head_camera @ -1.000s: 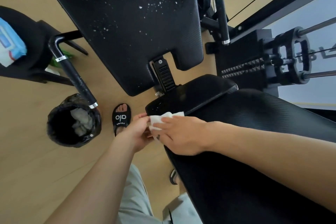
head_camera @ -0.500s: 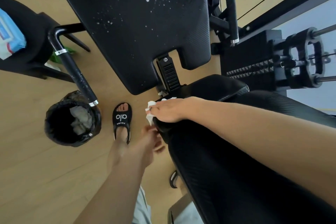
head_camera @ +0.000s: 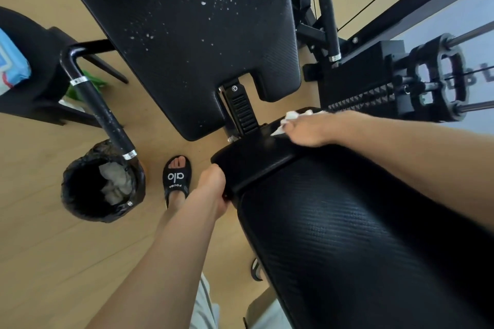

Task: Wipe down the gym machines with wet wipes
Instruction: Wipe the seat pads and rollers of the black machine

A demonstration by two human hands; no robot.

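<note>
Though limp and light, the wet wipe [head_camera: 290,118] likely slides best pressed flat; right hand [head_camera: 307,129] presses it, fingers together, on the seat pad [head_camera: 256,157]; left hand [head_camera: 213,189] grips the pad's edge, fingers curled.

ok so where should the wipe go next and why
Probably sweep the wipe under the right hand toward the near edge of the seat pad: it sits at the far corner, and the left hand grips the near edge.

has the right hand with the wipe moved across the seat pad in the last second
Yes. The right hand has carried the wipe from the seat pad's near-left corner to its far side, towards the weight stack.
</note>
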